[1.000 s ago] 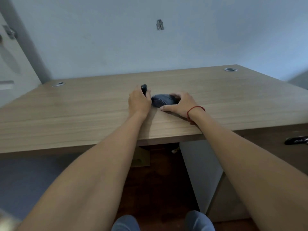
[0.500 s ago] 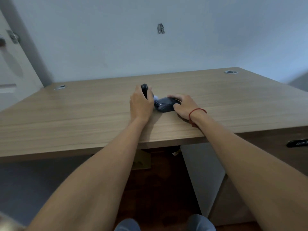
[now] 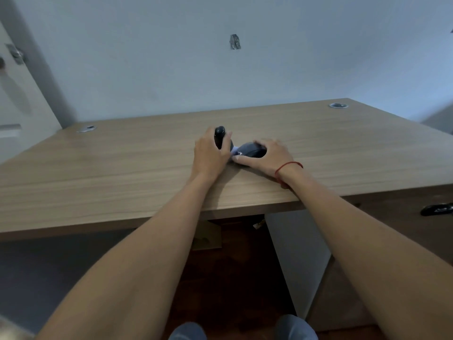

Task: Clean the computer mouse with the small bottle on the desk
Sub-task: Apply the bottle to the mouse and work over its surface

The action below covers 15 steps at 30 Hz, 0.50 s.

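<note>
A dark grey computer mouse lies flat on a light wooden desk, near the middle of the desktop and a little back from the front edge. The person's right hand cups it from the right side, fingers curled over its top and far side, thumb stretched along the desk in front of it, so the mouse is held in place. Faint pale lettering shows on the end of the mouse that faces left. Just beside that end, the left hand is wrapped around a small dark bottle, held upright with its rounded black cap standing above the fingers. Something pale, whitish-blue, sits between the left hand and the mouse, touching both; what it is cannot be told. A thin red string bracelet circles the right wrist. Both bare forearms reach forward over the desk edge. Two round metal cable grommets sit in the desktop, one at the far left and one at the far right. A plain pale wall rises behind the desk
</note>
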Tool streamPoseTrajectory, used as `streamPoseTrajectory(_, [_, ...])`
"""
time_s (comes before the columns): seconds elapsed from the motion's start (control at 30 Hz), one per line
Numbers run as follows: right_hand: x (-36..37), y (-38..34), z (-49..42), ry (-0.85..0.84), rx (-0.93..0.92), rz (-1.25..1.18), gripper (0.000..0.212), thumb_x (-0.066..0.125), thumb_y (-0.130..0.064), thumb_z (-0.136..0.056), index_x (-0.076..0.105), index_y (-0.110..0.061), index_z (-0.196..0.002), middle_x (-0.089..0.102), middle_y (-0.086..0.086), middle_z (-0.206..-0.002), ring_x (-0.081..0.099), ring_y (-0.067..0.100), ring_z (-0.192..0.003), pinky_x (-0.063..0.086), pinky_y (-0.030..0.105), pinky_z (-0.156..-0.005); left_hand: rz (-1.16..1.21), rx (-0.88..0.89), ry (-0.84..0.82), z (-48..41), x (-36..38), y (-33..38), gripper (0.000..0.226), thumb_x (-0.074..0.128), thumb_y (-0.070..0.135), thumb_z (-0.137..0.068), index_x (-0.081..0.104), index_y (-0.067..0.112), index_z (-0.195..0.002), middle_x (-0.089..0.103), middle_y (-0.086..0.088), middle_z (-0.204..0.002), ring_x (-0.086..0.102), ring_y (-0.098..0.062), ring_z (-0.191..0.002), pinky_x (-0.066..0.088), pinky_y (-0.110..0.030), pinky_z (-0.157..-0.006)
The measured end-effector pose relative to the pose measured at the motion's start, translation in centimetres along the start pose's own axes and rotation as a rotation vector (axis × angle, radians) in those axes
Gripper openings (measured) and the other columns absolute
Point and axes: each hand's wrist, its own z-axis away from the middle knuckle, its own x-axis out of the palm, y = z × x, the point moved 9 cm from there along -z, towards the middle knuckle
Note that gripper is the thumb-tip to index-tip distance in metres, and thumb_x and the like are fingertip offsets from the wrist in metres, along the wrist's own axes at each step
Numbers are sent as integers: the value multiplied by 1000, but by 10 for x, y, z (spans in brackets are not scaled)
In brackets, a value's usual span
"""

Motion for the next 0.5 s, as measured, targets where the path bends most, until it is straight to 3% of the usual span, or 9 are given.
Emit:
streamPoseTrajectory(0.1, [1,1,1,-88,-5,-126,87,81,-54,-66,51,-14,-137,57,-1,-127,53,14,-114,40,25,-94,91,-87,72,-4,-3,-4,21,60,24,-89,58,4,-83,55,-3,-73,50,-23,-69,33,-22,-61])
streamPoseTrajectory(0.17, [2,4,-1,-120,-5,-162,83,83,-49,-64,53,-15,-134,58,-4,-123,56,13,-112,42,24,-91,192,-112,105,-3,1,1,19,61,27,-89,59,8,-84,58,-2,-75,55,-20,-72,41,-23,-66])
streamPoseTrajectory(0.27, [3,4,-6,-118,-14,-210,74,83,-42,-65,58,-20,-132,62,-2,-122,58,13,-112,46,26,-93,57,-70,-12,-3,18,-1,21,60,25,-89,59,4,-90,63,-9,-78,58,-28,-76,40,-27,-66])
streamPoseTrajectory(0.33, [1,3,-8,-116,-29,-236,69,81,-36,-70,58,-21,-134,61,0,-127,55,11,-111,44,20,-88,-26,-80,-38,-6,19,-7,23,57,26,-90,58,3,-93,65,-16,-84,59,-33,-79,41,-34,-68])
streamPoseTrajectory(0.43, [0,4,-8,-139,-28,-249,76,79,-32,-75,47,-20,-143,54,2,-140,50,12,-117,37,21,-93,85,-32,67,-8,7,6,23,60,24,-89,59,2,-87,63,-12,-78,54,-26,-71,35,-25,-63])
streamPoseTrajectory(0.5, [-2,7,-10,-137,-18,-227,87,81,-31,-73,39,-13,-147,47,4,-147,47,15,-129,36,24,-101,100,13,27,-8,12,15,22,62,26,-88,60,4,-87,63,-10,-78,52,-21,-70,33,-20,-62])
